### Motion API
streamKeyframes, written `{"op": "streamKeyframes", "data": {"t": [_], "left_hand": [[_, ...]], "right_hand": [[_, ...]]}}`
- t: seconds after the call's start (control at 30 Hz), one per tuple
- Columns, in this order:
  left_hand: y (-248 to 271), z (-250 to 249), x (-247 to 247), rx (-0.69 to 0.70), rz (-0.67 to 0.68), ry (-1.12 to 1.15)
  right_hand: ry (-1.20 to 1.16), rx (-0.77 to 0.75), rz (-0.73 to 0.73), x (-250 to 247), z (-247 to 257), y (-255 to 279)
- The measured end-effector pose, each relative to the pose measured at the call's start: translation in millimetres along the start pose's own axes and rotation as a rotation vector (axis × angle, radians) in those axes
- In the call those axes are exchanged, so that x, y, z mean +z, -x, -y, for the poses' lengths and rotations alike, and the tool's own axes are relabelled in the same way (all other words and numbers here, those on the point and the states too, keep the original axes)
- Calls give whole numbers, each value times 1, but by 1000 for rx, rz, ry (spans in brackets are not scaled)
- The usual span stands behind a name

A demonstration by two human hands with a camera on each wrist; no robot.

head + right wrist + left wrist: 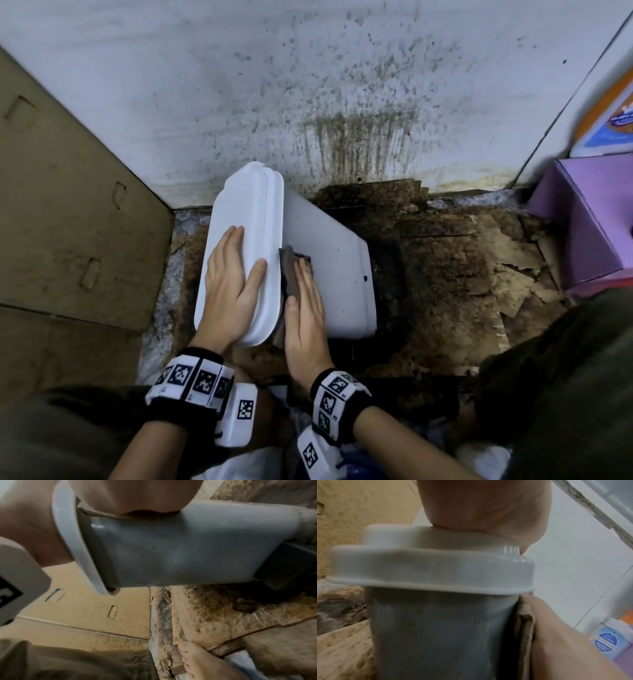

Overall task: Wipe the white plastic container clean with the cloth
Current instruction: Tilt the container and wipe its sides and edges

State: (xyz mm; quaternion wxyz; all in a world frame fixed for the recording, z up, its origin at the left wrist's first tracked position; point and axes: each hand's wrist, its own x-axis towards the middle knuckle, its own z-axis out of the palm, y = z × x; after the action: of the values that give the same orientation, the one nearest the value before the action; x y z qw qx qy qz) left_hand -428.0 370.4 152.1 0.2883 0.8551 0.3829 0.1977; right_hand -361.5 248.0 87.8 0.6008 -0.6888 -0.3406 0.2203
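Right hand (306,320), fingers straight and together, presses the cloth (291,274) flat against the white plastic container (329,267) side, while left hand (231,293) rests spread on its lid (246,212).

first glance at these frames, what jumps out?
The white plastic container, lidded and tilted in the middle of the head view, with the left hand flat on its lid and the right hand pressing a brown cloth against its side just under the lid rim. Behind it, the white wall is spattered with dark grime, and soggy stained cardboard covers the floor below.
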Motion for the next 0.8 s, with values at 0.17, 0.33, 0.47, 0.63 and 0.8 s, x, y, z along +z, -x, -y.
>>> {"op": "streamKeyframes", "data": {"t": [0.17,0.33,0.47,0.63,0.8], "left_hand": [[1,4,-4,-38,8,57],[4,3,-6,-47,4,81],[3,0,-5,-42,-5,79],[4,2,-4,-42,-8,55],[3,-2,-3,-9,-17,16]], "right_hand": [[12,21,-1,-7,-28,-4],[-36,278,-45,-35,-73,-4],[3,433,-33,-51,-90,-11],[30,446,-13,-49,-87,-12],[27,299,-61,-27,-51,-3]]}}
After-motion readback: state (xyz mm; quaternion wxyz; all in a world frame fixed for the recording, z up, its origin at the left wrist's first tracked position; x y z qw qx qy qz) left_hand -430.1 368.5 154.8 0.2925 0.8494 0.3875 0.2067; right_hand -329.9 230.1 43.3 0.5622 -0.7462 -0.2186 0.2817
